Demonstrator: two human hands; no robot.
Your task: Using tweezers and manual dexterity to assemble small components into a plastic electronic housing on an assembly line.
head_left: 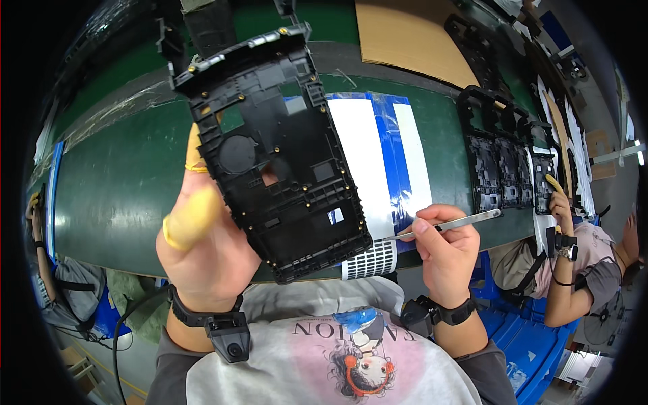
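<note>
My left hand [206, 250], with yellow finger cots on the thumb and a finger, grips a black plastic housing [297, 162] by its left side. The housing is held up and tilted, its ribbed inner face showing, with small brass inserts, cut-outs and a round recess. In my right hand [445, 250] are metal tweezers [472, 219], pinched between thumb and fingers. Their thin tip points left, at the upper edge of a sheet of small black rectangular pads [371, 263]. Whether the tip touches a pad I cannot tell. The housing partly covers that sheet.
White strips [361, 135] and blue film [391, 148] lie on the green table [108, 209]. Cardboard [412, 40] is at the back. More black housings [496, 169] stand at the right, where a co-worker's hand [560, 206] touches one. Another person sits far left.
</note>
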